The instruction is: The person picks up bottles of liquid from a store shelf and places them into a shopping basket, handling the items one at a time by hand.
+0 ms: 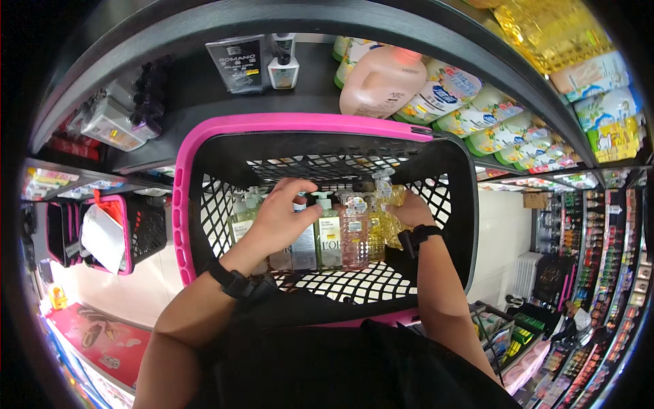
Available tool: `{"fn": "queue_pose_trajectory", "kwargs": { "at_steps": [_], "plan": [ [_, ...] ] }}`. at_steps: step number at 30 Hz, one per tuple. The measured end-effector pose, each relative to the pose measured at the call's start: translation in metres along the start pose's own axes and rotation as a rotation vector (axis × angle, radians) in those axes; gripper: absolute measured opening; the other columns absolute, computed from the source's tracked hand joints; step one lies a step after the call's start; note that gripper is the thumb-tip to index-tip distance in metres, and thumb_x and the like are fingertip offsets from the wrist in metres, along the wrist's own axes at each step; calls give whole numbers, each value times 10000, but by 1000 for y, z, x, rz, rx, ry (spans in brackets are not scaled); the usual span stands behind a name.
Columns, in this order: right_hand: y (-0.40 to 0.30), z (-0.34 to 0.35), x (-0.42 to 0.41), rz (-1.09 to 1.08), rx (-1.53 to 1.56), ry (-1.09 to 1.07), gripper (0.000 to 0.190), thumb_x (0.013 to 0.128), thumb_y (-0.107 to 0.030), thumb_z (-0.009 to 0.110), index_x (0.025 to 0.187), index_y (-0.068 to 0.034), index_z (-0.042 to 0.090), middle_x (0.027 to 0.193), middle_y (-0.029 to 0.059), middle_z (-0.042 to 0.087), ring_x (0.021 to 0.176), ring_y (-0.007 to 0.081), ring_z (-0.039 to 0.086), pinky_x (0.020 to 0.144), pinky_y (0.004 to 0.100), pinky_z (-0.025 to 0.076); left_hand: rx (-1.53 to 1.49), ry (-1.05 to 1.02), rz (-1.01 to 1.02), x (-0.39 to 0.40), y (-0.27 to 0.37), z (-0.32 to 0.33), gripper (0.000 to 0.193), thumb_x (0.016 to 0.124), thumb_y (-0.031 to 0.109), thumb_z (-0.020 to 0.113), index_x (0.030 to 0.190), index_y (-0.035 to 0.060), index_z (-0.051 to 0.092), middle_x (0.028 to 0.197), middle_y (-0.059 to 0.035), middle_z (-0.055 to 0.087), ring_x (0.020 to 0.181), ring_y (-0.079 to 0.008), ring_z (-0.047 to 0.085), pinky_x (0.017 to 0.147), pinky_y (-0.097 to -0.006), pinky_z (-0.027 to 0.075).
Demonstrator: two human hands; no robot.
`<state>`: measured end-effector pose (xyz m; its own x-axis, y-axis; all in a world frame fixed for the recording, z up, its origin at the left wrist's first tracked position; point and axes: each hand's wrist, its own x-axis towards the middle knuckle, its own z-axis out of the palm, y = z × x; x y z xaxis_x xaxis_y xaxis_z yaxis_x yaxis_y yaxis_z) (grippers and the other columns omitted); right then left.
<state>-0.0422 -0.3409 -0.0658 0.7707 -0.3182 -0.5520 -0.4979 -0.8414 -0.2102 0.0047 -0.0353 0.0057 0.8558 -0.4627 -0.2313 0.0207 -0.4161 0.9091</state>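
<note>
Before me is a black mesh shopping basket with a pink rim (306,122), holding several pump bottles in a row. My right hand (411,208), inside the basket at its right end, grips a clear bottle of yellow liquid (392,225). Over the middle of the row hovers my left hand (288,217), thumb and fingers apart, hiding parts of the bottles below. Its thumb tip is close to the pump of a pale green bottle (329,240); whether they touch is unclear. Beside that bottle stands a pink clear bottle (355,237).
A black shelf (204,110) runs behind the basket, bearing a large pink jug (386,84), several white-and-green bottles (477,115) and a dark boxed set (237,64). More pink-and-black baskets (125,235) stand at left. A person (575,324) is far right, beyond a loaded cart (511,337).
</note>
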Motion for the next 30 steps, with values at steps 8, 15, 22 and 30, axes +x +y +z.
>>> {"fn": "queue_pose_trajectory", "kwargs": {
  "at_steps": [8, 15, 22, 30],
  "plan": [
    [52, 63, 29, -42, 71, -392, 590, 754, -472, 605, 1183, -77, 519, 1103, 156, 589, 1037, 293, 551, 863, 349, 428, 14, -25, 127, -5, 15, -16, 248, 757, 113, 629, 974, 19, 557, 950, -87, 525, 849, -176, 534, 651, -267, 475],
    [67, 72, 38, 96, 307, -531, 463, 799, -349, 596, 1166, -78, 516, 900, 53, 615, 750, 143, 556, 650, 304, 429, 62, -19, 176, -11, 22, -23, 249, 749, 160, 642, 945, 27, 566, 909, -86, 550, 837, -190, 545, 613, -296, 459],
    [79, 92, 45, 56, 400, -398, 429, 734, -354, 639, 1054, -77, 573, 771, 53, 617, 552, 138, 531, 484, 306, 401, 89, -7, 194, -10, 17, -21, 248, 740, 163, 647, 933, 31, 563, 897, -88, 557, 818, -209, 557, 613, -308, 459],
    [59, 72, 33, 84, 159, -543, 402, 762, -261, 626, 1107, -68, 555, 859, 69, 640, 652, 136, 610, 544, 292, 484, 116, 2, 229, -9, 16, -19, 244, 730, 161, 652, 919, 33, 565, 860, -108, 567, 785, -234, 573, 625, -326, 463]
  ]
}}
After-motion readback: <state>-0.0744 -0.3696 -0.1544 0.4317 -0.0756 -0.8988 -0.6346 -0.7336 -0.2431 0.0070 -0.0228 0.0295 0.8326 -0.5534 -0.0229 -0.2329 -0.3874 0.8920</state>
